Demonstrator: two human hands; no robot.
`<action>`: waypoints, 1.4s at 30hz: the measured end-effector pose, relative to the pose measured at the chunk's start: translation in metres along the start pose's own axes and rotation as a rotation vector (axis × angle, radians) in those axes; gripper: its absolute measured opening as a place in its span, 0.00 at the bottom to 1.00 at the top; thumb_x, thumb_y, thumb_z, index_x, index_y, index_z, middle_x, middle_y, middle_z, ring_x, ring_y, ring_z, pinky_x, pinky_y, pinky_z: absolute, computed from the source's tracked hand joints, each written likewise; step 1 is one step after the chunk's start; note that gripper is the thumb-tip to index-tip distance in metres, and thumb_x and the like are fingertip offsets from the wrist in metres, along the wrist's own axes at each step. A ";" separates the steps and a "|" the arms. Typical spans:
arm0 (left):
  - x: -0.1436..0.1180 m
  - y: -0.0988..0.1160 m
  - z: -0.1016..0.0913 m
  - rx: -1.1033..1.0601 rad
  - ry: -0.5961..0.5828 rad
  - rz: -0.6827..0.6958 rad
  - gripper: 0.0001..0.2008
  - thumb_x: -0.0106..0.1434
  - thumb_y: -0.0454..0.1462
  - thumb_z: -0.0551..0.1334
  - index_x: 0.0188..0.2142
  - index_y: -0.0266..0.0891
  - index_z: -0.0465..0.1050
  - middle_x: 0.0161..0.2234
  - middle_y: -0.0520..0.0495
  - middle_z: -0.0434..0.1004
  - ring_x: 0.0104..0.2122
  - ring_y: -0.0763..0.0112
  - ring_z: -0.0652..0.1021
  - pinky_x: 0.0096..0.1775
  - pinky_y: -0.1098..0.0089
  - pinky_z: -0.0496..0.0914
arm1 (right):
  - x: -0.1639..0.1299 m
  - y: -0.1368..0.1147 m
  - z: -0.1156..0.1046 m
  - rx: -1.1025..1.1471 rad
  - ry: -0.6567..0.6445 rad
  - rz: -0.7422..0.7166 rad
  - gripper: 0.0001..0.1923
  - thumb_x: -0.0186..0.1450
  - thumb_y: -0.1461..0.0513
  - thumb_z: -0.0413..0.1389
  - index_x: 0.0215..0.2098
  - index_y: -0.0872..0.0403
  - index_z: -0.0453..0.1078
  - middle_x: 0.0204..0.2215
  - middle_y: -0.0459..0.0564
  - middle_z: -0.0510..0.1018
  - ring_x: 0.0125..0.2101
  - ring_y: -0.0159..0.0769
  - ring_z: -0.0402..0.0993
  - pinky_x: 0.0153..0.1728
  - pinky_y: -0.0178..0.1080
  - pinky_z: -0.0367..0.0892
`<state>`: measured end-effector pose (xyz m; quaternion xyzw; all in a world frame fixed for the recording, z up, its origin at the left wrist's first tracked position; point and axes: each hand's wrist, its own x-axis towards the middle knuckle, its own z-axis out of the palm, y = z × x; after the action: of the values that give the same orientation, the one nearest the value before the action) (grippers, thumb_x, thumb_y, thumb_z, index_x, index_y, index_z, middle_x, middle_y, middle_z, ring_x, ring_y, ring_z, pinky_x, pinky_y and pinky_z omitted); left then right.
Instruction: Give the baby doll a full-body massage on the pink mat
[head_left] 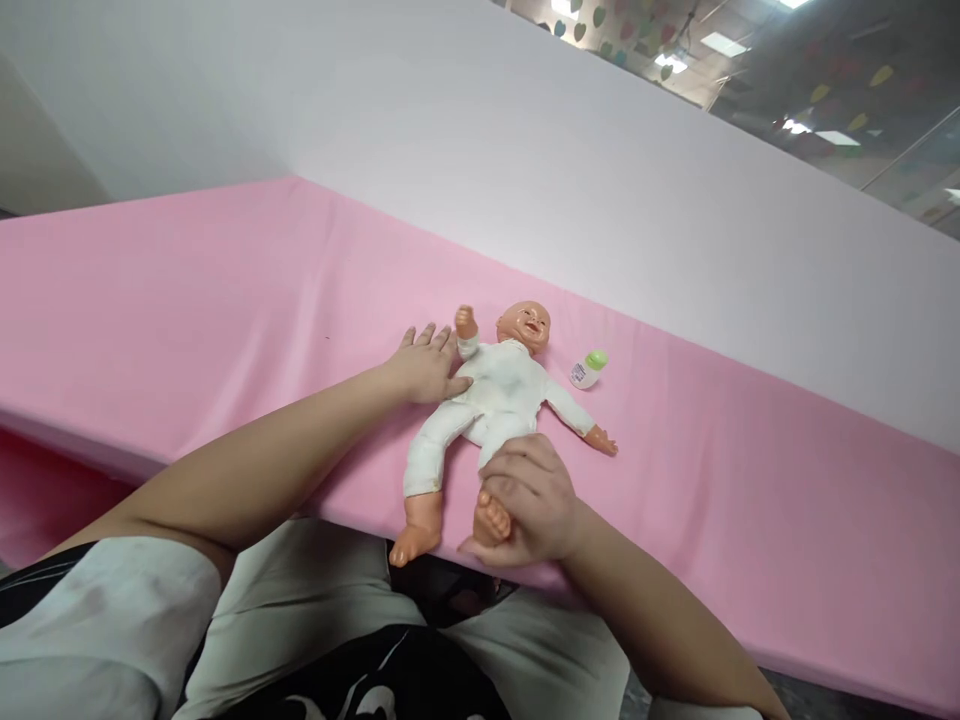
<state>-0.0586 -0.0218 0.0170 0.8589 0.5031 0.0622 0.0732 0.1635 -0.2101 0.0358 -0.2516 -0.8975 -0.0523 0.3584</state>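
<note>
A baby doll [504,378] with a white cloth body lies face up on the pink-covered table, its head toward the wall and its feet at the near edge. My left hand [429,368] rests flat beside the doll's torso, fingers spread, the thumb touching its side. Around the doll's lower leg and foot on the right side, my right hand [534,500] is closed; the toes show between thumb and fingers. The doll's other foot [417,530] hangs at the table edge, untouched.
A small white bottle with a green cap [589,370] lies to the right of the doll's head. Pink cloth [225,330] covers the table, with folds in it. A white wall [420,150] rises behind, with a window at upper right. My legs are under the near edge.
</note>
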 end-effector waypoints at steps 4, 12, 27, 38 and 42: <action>0.002 -0.008 -0.001 -0.026 -0.060 -0.027 0.49 0.67 0.67 0.48 0.73 0.35 0.59 0.73 0.25 0.58 0.71 0.30 0.61 0.67 0.36 0.55 | -0.001 -0.009 0.015 0.147 -0.150 -0.029 0.29 0.58 0.35 0.66 0.37 0.49 0.72 0.34 0.49 0.82 0.39 0.44 0.78 0.40 0.48 0.71; 0.001 -0.006 -0.007 -0.041 -0.061 -0.045 0.49 0.65 0.67 0.51 0.73 0.34 0.59 0.71 0.24 0.61 0.69 0.28 0.63 0.66 0.36 0.55 | 0.000 -0.006 0.017 0.178 -0.213 -0.034 0.25 0.62 0.39 0.65 0.38 0.51 0.73 0.36 0.50 0.84 0.41 0.44 0.77 0.42 0.47 0.73; -0.015 0.038 -0.009 0.152 0.200 0.327 0.36 0.72 0.37 0.50 0.78 0.40 0.48 0.78 0.45 0.47 0.77 0.46 0.49 0.72 0.42 0.48 | 0.001 0.042 -0.006 -0.274 0.200 0.099 0.22 0.68 0.59 0.66 0.59 0.47 0.71 0.64 0.57 0.76 0.68 0.57 0.67 0.64 0.62 0.71; -0.010 0.038 -0.006 0.137 0.121 0.304 0.39 0.71 0.38 0.50 0.79 0.36 0.42 0.79 0.42 0.42 0.77 0.50 0.47 0.73 0.45 0.43 | -0.013 0.078 -0.003 -0.070 0.258 0.534 0.27 0.67 0.52 0.65 0.61 0.50 0.69 0.63 0.61 0.75 0.64 0.55 0.72 0.63 0.63 0.70; -0.009 0.026 -0.004 0.134 0.086 0.127 0.43 0.71 0.47 0.51 0.78 0.27 0.39 0.78 0.33 0.40 0.77 0.46 0.46 0.73 0.43 0.41 | -0.007 0.059 -0.007 -0.150 0.268 0.255 0.25 0.64 0.53 0.68 0.56 0.48 0.70 0.59 0.59 0.78 0.61 0.58 0.74 0.61 0.65 0.71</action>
<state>-0.0412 -0.0419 0.0256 0.8885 0.4533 0.0698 -0.0101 0.2013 -0.1637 0.0316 -0.3801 -0.7962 -0.1060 0.4585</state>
